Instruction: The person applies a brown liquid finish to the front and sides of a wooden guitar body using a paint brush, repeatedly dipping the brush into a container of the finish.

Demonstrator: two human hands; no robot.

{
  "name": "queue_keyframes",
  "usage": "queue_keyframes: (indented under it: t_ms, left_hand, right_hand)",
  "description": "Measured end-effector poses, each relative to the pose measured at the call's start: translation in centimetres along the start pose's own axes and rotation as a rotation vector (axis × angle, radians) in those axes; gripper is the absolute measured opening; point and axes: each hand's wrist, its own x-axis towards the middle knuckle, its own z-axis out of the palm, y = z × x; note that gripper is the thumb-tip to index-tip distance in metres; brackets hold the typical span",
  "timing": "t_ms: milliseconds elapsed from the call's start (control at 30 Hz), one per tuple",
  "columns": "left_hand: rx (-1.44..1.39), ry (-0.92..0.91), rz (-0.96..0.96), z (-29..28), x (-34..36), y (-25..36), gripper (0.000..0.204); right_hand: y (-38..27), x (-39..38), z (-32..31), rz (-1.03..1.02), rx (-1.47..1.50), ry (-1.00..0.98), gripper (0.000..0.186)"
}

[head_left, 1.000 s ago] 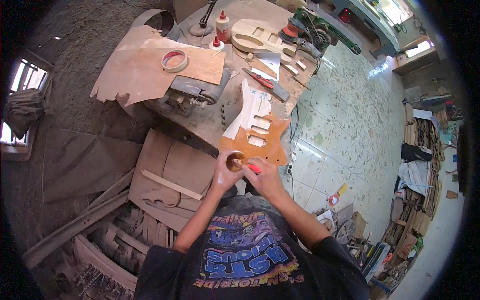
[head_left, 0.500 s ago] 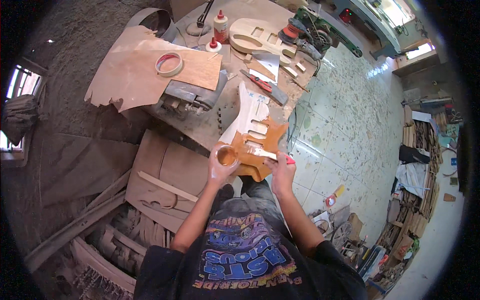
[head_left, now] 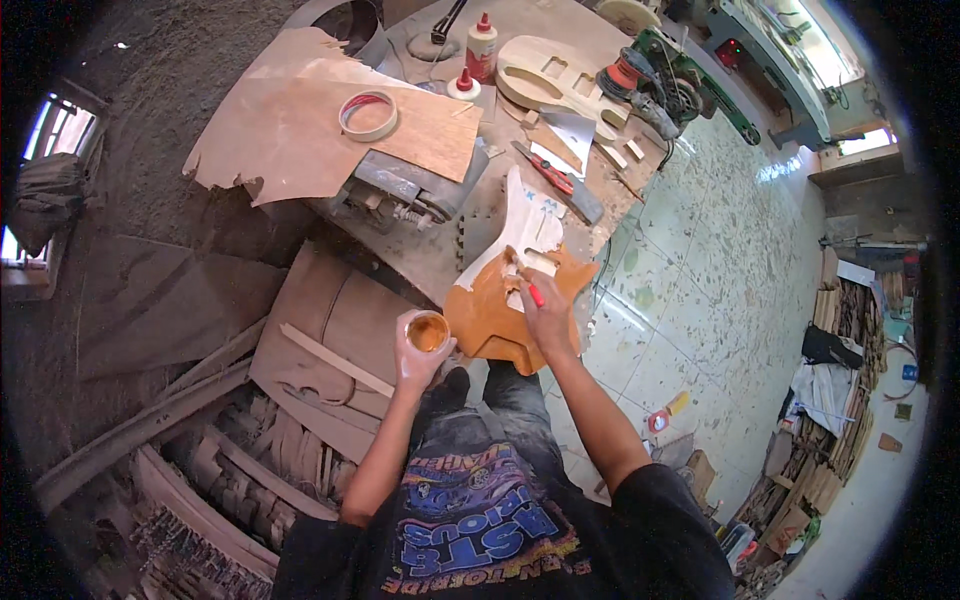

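Observation:
A pale wooden electric guitar body (head_left: pixel 490 317) lies at the workbench's near edge, its lower part sticking out over my legs. Wet orange-brown coating covers the near and right portions; the far left horn is bare wood with small blue marks. Just left of the body, my left hand (head_left: pixel 412 368) is wrapped round a small cup (head_left: pixel 428 333) of orange-brown liquid. My right hand (head_left: pixel 548 325) grips a paintbrush (head_left: pixel 536 295) with a red handle end. Its bristles touch the body around the middle cavities, partly hidden by my fingers.
On the workbench (head_left: pixel 480 225) lie a red utility knife (head_left: pixel 552 175), a tape roll (head_left: pixel 368 116) on a wood sheet, glue bottles (head_left: pixel 482 50), a second guitar body (head_left: pixel 530 85) and an orange sander (head_left: pixel 622 78). Tiled floor (head_left: pixel 690 300) spreads rightward; scrap wood (head_left: pixel 825 440) lines the wall.
The brush has moved farther up the guitar body and turned steeper. My left hand with the cup has shifted left, away from the body. The whole view has swung slightly.

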Motion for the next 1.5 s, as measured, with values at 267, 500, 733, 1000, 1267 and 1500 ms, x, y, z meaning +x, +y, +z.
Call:
queue_keyframes:
  t_ms: [267, 500, 733, 1000, 1267, 1500]
  left_hand:
    - [-0.009, 0.032, -0.039, -1.0, -0.6, -0.4, 0.063]
    - [-0.014, 0.050, -0.027, -1.5, -0.2, 0.3, 0.064]
    - [-0.056, 0.063, -0.059, -2.3, -0.3, 1.4, 0.061]
    - [-0.027, 0.116, -0.071, -3.6, -0.6, 0.8, 0.060]
    - [-0.017, 0.137, -0.076, -4.2, -0.5, 0.7, 0.061]
    - [-0.010, 0.159, -0.032, -4.4, -0.4, 0.3, 0.063]
  right_hand:
    - [-3.7, -4.6, -1.0, -0.073, 0.164, -0.385, 0.019]
    - [-3.0, 2.5, -0.9, 0.179, 0.015, -0.138, 0.019]
    - [-4.3, -2.8, 2.1, -0.078, 0.188, -0.308, 0.025]
    - [-3.5, 0.7, 2.0, 0.055, 0.042, -0.128, 0.014]
    - [-5.8, -4.1, -0.9, -0.175, 0.203, -0.691, 0.013]
    - [-7.1, -0.7, 0.6, -0.125, 0.100, -0.417, 0.017]
